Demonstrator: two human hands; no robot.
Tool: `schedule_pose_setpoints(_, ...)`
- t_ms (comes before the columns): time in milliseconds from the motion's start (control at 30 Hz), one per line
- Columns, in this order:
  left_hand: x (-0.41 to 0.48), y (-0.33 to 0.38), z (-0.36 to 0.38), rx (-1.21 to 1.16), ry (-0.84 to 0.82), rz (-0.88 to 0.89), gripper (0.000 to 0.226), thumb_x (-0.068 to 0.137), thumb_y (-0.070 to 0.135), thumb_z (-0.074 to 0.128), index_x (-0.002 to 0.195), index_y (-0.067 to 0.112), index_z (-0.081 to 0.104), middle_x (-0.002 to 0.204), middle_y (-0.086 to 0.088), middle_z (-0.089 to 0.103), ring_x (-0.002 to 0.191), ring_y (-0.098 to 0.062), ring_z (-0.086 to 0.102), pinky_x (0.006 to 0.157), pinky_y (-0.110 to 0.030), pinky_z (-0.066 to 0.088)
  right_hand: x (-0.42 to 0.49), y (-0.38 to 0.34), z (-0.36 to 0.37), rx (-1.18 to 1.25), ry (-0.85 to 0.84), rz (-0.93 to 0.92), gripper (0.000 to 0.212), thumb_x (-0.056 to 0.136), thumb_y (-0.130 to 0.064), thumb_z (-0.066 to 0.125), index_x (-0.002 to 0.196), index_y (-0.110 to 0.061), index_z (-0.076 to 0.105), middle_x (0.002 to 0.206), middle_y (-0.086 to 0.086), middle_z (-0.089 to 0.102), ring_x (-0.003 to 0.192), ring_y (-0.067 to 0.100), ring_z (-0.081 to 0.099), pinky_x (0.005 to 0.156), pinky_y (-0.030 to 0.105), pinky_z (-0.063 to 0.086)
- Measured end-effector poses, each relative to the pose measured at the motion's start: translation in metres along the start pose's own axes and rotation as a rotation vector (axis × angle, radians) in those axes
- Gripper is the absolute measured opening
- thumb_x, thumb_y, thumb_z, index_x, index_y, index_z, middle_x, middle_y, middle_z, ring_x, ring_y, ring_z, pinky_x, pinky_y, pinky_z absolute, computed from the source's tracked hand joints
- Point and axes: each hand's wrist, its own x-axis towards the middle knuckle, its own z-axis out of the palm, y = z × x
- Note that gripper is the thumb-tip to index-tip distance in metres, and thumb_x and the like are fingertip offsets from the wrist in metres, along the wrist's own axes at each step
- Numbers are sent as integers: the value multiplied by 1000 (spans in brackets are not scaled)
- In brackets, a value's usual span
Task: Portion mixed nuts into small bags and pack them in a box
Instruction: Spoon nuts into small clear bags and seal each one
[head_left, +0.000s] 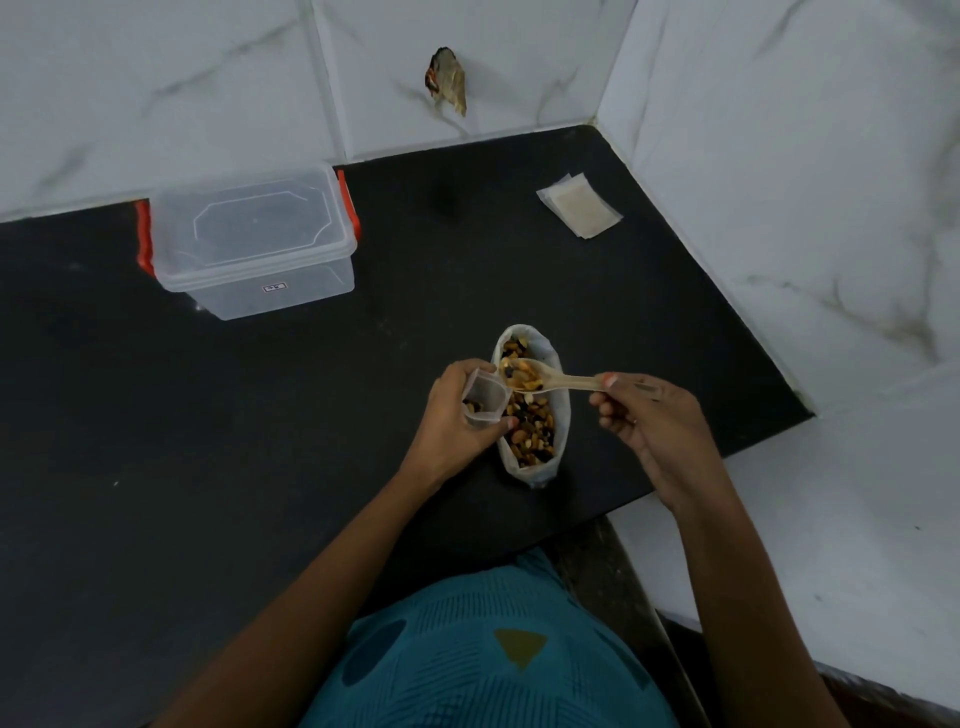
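A large open bag of mixed nuts (532, 431) lies on the black counter (260, 441) in front of me. My left hand (457, 415) holds a small clear bag (483, 397) open at the big bag's left side; a few nuts lie inside it. My right hand (649, 421) grips the handle of a clear plastic spoon (561, 382). Its bowl is heaped with nuts and hovers over the big bag, just right of the small bag's mouth. A clear plastic box (254, 244) with red latches stands at the back left, its lid on.
A small stack of flat empty bags (579, 205) lies at the back right near the wall corner. Marble-tiled walls (779, 156) bound the counter at the back and right. The counter's front edge is close to my body.
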Motion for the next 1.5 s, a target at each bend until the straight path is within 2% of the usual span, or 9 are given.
schedule_pose_setpoints(167,-2,6,0,-79,10,8,51,70,8,76,111,21,48,113,-3,55,107,-15,55,90,-33,50,-8,-1,17,-260,-37,-179,9,88,-8,57,83,-11,64,67,1,65,57,1,59,57,14,50)
schedule_pose_setpoints(433,-6,24,0,-121,4,100,45,73,2,74,102,27,49,102,8,57,96,-1,58,81,-16,48,-18,6,46,-627,-28,-478,7,88,-9,56,88,-13,62,73,-12,58,62,-4,56,61,5,45)
schedule_pose_setpoints(633,-9,27,-1,-120,2,143,40,76,14,72,103,30,48,103,11,56,94,1,56,79,-14,48,-23,10,53,-837,-125,-656,16,92,-9,52,102,-3,63,94,0,61,82,6,56,69,5,40)
schedule_pose_setpoints(867,-8,23,-5,-153,22,123,45,73,6,69,102,32,46,105,12,53,98,1,55,83,-14,46,-24,5,42,-824,-128,-919,15,81,-7,55,87,3,66,82,14,67,73,25,65,67,37,53)
schedule_pose_setpoints(1000,-7,22,-3,-151,15,113,42,71,16,68,102,34,45,107,12,53,99,-4,55,83,-18,48,-25,7,37,-811,-139,-996,24,84,-18,49,87,1,65,82,11,66,72,24,64,64,40,55)
schedule_pose_setpoints(1167,-7,21,-3,-154,15,111,41,72,23,69,103,35,46,107,11,55,102,-6,56,87,-23,48,-24,9,33,-820,-149,-1023,25,84,-18,47,89,0,64,84,11,66,74,23,65,65,37,55)
schedule_pose_setpoints(1267,-7,19,-4,-148,15,99,44,74,14,71,102,35,45,107,12,54,100,-2,55,86,-20,48,-22,10,31,-790,-155,-987,27,84,-20,47,92,-1,65,87,6,66,80,12,63,70,24,53)
schedule_pose_setpoints(1367,-8,18,-6,-152,9,55,45,76,3,71,103,29,45,105,14,53,98,7,53,85,-15,47,-19,8,24,-627,-85,-834,14,86,-17,54,95,-13,63,85,-11,61,81,-3,60,71,9,48)
schedule_pose_setpoints(1500,-7,13,-7,-114,12,40,41,76,3,70,104,22,47,103,15,53,95,11,51,81,-6,43,-8,5,5,-542,70,-616,11,88,-7,55,94,-16,60,79,-11,59,71,-6,59,66,8,48)
